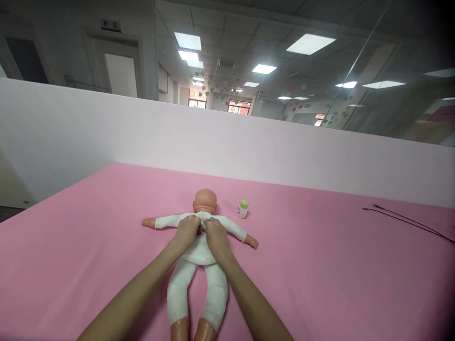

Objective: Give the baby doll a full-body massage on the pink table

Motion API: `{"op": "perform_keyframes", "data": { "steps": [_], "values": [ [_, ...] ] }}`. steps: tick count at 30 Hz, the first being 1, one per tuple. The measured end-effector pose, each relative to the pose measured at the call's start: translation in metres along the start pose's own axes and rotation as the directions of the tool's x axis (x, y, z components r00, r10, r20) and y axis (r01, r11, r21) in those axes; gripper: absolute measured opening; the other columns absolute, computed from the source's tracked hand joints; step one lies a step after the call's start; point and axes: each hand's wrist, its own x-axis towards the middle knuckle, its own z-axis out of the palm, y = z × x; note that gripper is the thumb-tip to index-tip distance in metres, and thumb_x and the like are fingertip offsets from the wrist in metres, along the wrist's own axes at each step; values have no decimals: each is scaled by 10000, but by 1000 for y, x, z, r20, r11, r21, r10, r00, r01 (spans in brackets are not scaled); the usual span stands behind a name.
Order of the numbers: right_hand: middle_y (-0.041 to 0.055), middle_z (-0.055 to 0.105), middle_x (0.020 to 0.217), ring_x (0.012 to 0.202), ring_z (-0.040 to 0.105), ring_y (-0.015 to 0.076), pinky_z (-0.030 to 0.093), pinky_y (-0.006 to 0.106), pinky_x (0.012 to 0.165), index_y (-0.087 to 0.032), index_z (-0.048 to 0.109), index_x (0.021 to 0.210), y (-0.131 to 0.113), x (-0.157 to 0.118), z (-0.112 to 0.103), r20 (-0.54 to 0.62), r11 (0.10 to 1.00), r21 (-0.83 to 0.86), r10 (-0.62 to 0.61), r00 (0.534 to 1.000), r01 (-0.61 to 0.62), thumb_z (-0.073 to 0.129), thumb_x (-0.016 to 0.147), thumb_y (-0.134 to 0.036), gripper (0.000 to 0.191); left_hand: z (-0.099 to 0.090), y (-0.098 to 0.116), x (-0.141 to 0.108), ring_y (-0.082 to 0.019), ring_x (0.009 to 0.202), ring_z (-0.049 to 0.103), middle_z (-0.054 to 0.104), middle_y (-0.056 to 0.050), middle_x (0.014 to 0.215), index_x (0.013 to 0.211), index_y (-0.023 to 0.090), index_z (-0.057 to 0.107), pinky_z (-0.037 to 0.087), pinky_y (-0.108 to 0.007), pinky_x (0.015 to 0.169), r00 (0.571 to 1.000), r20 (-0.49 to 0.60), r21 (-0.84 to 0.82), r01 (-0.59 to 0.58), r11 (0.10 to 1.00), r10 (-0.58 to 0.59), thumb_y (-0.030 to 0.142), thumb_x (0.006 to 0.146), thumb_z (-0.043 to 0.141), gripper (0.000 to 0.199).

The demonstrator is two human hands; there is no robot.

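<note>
A baby doll (201, 251) with a white cloth body lies stretched out on the pink cover, its smooth bald head (205, 200) at the far end. No facial features show, so its back seems to be upward. Both arms reach out sideways and the legs point toward me. My left hand (189, 229) is closed at the doll's upper back, just left of the middle. Close beside it, my right hand (215, 232) is also closed, knuckles up. Fingers of both hands press together on the white cloth body, the fingertips partly hidden.
A small white bottle with a green cap (242, 209) stands right of the doll's head. Two thin black cords (408, 219) lie at the far right of the pink-covered surface (313, 255). A low white wall (227, 144) with glass above it borders the back.
</note>
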Motion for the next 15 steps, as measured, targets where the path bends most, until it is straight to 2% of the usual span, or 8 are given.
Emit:
{"op": "perform_keyframes", "data": {
  "steps": [3,7,10,13,15],
  "values": [
    [111,739,985,879,637,219,360,310,691,-160,696,831,-5,5,6,22,1000,0,13,1000,-13,437,962,-39,314,3,3,2,-204,758,626,699,-79,812,769,167,674,366,-332,667,1000,26,30,9,1000,-10,56,859,495,229],
    [89,733,910,802,619,197,319,306,647,-164,676,793,1,7,3,21,999,31,7,1000,-8,452,957,-59,297,-1,7,1,-221,773,624,686,-101,805,787,144,698,369,-339,695,999,46,51,5,999,-7,37,879,455,281],
    [46,700,803,711,587,175,295,299,606,-174,649,769,8,-5,-7,14,998,63,-4,1000,3,466,954,-78,277,-10,6,-9,-203,690,589,662,-88,746,744,152,701,362,-342,671,998,66,23,-15,1000,14,33,858,449,301],
    [48,697,846,750,604,184,326,298,626,-177,651,815,8,-22,-15,-16,991,122,-57,998,59,519,926,-60,208,-12,6,-22,-185,675,575,664,-81,799,741,164,695,352,-336,647,998,23,-63,-65,996,66,28,835,463,285],
    [76,706,899,790,621,205,356,307,655,-175,663,824,2,-30,-15,-2,992,109,-70,998,70,522,914,-31,221,-8,6,-26,-191,697,582,653,-78,801,733,169,692,352,-333,644,998,4,-54,-68,996,68,20,823,476,278]
  ]
}}
